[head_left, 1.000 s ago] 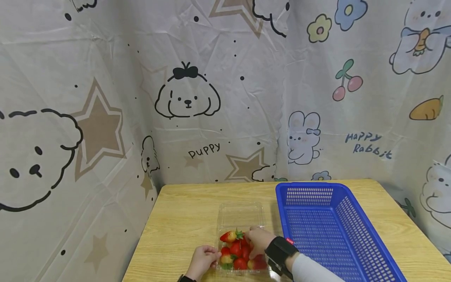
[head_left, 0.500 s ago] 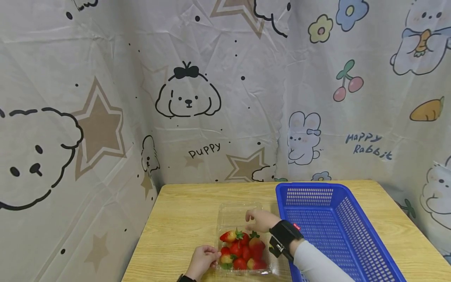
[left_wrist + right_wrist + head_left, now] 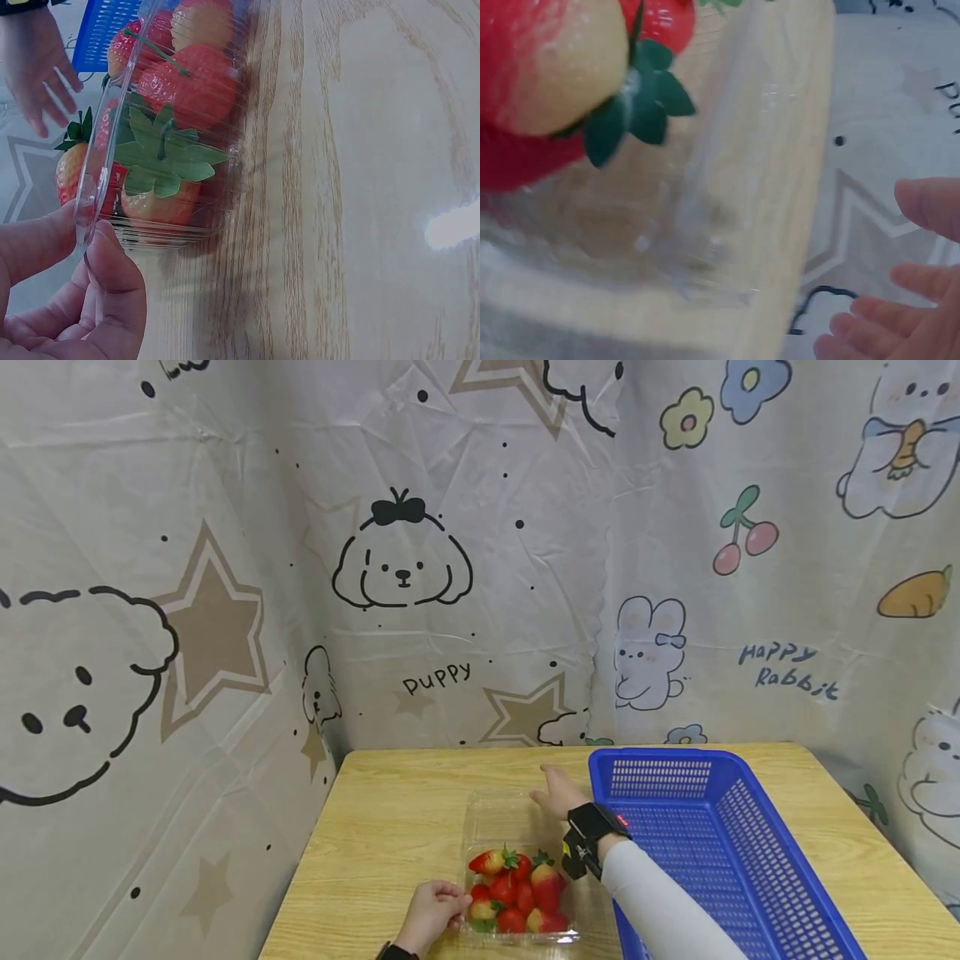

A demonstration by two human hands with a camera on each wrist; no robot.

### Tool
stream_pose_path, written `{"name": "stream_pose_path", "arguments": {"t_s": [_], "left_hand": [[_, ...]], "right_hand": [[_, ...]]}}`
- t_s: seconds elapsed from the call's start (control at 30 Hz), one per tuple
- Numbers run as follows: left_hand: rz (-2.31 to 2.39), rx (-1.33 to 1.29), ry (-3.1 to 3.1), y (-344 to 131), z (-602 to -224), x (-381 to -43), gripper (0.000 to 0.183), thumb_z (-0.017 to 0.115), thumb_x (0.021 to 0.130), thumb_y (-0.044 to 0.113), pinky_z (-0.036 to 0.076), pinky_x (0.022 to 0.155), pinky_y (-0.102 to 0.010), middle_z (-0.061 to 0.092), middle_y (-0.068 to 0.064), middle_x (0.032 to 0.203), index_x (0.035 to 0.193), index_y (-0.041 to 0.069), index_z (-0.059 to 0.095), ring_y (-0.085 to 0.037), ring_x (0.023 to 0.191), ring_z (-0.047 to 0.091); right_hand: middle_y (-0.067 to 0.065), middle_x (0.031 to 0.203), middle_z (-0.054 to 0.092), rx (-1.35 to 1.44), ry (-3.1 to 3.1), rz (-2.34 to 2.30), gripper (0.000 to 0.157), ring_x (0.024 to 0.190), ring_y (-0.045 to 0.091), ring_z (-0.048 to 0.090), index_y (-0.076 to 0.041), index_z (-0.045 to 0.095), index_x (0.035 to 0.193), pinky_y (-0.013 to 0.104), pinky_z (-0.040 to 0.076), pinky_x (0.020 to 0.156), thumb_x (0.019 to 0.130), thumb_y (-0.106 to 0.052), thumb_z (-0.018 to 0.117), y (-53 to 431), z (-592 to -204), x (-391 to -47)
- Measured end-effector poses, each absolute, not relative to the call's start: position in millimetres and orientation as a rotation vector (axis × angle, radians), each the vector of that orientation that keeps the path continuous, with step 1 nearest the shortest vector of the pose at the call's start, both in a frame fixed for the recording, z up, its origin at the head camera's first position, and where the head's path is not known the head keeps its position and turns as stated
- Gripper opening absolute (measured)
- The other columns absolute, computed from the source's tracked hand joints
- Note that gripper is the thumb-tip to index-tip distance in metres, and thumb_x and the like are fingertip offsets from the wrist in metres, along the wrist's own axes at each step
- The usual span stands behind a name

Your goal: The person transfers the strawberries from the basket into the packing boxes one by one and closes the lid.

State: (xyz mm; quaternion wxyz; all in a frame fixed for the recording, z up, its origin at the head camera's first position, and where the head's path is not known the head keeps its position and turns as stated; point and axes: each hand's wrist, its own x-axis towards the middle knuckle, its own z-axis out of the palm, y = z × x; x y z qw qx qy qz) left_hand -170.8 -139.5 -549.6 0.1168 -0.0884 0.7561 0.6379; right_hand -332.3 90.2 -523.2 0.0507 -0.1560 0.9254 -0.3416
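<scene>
A clear plastic clamshell box [image 3: 523, 937] lies open on the table, its lid [image 3: 497, 817] folded back toward the far side. Several red and yellowish strawberries [image 3: 525, 896] with green leaves fill the base. My left hand [image 3: 433, 912] pinches the box's left rim [image 3: 112, 139] between thumb and forefinger, as the left wrist view shows closely. Past the lid's far right corner, my right hand [image 3: 561, 793] reaches out with nothing in it. Its fingers [image 3: 881, 319] are spread and straight in the right wrist view, apart from the lid.
To the right of the box stands a blue plastic basket [image 3: 604, 827] with perforated walls. Both rest on a light wood table [image 3: 397, 827]. A printed curtain [image 3: 435, 635] hangs behind and at the sides.
My right hand has lifted off the strawberries and moved away, past the right side of the lid. A strawberry it covered now shows at the box's right. The left hand stays on the rim.
</scene>
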Motion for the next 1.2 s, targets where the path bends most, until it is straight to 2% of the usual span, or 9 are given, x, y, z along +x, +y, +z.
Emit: {"name": "stream_pose_path", "arguments": {"t_s": [0.17, 0.37, 0.53, 0.67, 0.87, 0.97, 1.03, 1.13, 1.2], "left_hand": [[1.886, -0.247, 2.191, -138.7, -550.7, -171.0, 0.009, 0.062, 0.083, -0.001, 0.047, 0.050, -0.022, 0.054, 0.001, 0.062, 0.085, -0.009, 0.057, -0.006, 0.051, 0.050], [1.897, -0.220, 2.188, -139.0, -551.1, -170.2, 0.010, 0.062, 0.083, 0.000, 0.046, 0.050, -0.021, 0.054, 0.002, 0.061, 0.085, -0.009, 0.057, -0.006, 0.051, 0.050], [1.903, -0.204, 2.199, -139.2, -550.8, -169.4, 0.010, 0.063, 0.082, 0.000, 0.046, 0.049, -0.021, 0.053, 0.003, 0.060, 0.084, -0.009, 0.057, -0.006, 0.050, 0.049], [1.914, -0.202, 2.200, -140.0, -549.7, -169.6, 0.010, 0.063, 0.082, 0.000, 0.046, 0.049, -0.020, 0.052, 0.003, 0.061, 0.084, -0.008, 0.056, -0.005, 0.050, 0.049], [1.916, -0.202, 2.213, -140.2, -547.8, -168.3, 0.010, 0.063, 0.081, -0.003, 0.045, 0.048, -0.020, 0.052, 0.002, 0.061, 0.084, -0.009, 0.056, -0.005, 0.050, 0.049], [1.926, -0.198, 2.205, -140.9, -548.3, -168.7, 0.010, 0.063, 0.081, -0.003, 0.045, 0.048, -0.021, 0.052, 0.001, 0.062, 0.083, -0.008, 0.055, -0.006, 0.050, 0.049], [1.928, -0.194, 2.204, -141.1, -549.2, -168.8, 0.010, 0.063, 0.081, -0.003, 0.045, 0.049, -0.021, 0.051, 0.001, 0.062, 0.083, -0.008, 0.055, -0.006, 0.050, 0.049], [1.941, -0.180, 2.202, -141.2, -550.7, -169.1, 0.010, 0.063, 0.081, -0.004, 0.045, 0.048, -0.020, 0.051, 0.001, 0.062, 0.083, -0.009, 0.055, -0.006, 0.049, 0.049], [1.949, -0.175, 2.206, -141.0, -551.1, -169.4, 0.010, 0.063, 0.080, -0.004, 0.045, 0.048, -0.020, 0.051, 0.002, 0.061, 0.083, -0.009, 0.055, -0.006, 0.049, 0.049]], "right_hand": [[0.031, 0.123, 0.047, -0.334, 2.864, -0.947, 0.070, 0.115, 0.041, 0.046, 0.012, 0.037, 0.130, 0.047, 0.038, 0.096, 0.086, -0.037, 0.059, 93.3, -599.6, -371.7], [0.026, 0.104, 0.060, -0.318, 2.849, -0.920, 0.063, 0.093, 0.034, 0.058, 0.009, 0.050, 0.118, 0.041, 0.048, 0.076, 0.082, -0.042, 0.061, 98.3, -656.3, -387.1], [0.022, 0.090, 0.063, -0.313, 2.901, -0.836, 0.061, 0.070, 0.025, 0.053, 0.008, 0.059, 0.104, 0.035, 0.041, 0.056, 0.079, -0.049, 0.058, 105.5, -723.6, -417.8], [0.022, 0.085, 0.062, -0.295, 2.965, -0.827, 0.060, 0.067, 0.025, 0.051, 0.008, 0.061, 0.097, 0.033, 0.036, 0.051, 0.075, -0.048, 0.061, 109.4, -759.3, -438.5], [0.027, 0.096, 0.058, -0.291, 2.837, -1.043, 0.062, 0.073, 0.029, 0.055, 0.015, 0.053, 0.107, 0.036, 0.045, 0.060, 0.083, -0.041, 0.059, 105.4, -662.5, -385.7], [0.032, 0.110, 0.053, -0.176, 2.681, -1.258, 0.063, 0.085, 0.033, 0.056, 0.017, 0.045, 0.119, 0.039, 0.047, 0.071, 0.086, -0.035, 0.057, 99.0, -594.1, -349.4], [0.036, 0.125, 0.043, -0.028, 2.591, -1.341, 0.065, 0.105, 0.044, 0.050, 0.017, 0.034, 0.129, 0.050, 0.043, 0.085, 0.086, -0.025, 0.057, 94.2, -540.0, -320.9], [0.037, 0.129, 0.036, 0.017, 2.547, -1.437, 0.062, 0.118, 0.048, 0.038, 0.018, 0.027, 0.131, 0.053, 0.036, 0.095, 0.088, -0.019, 0.052, 96.0, -502.6, -299.8], [0.037, 0.128, 0.037, 0.023, 2.538, -1.470, 0.060, 0.116, 0.048, 0.040, 0.018, 0.027, 0.131, 0.051, 0.040, 0.091, 0.089, -0.019, 0.050, 100.4, -493.7, -295.5]]}}
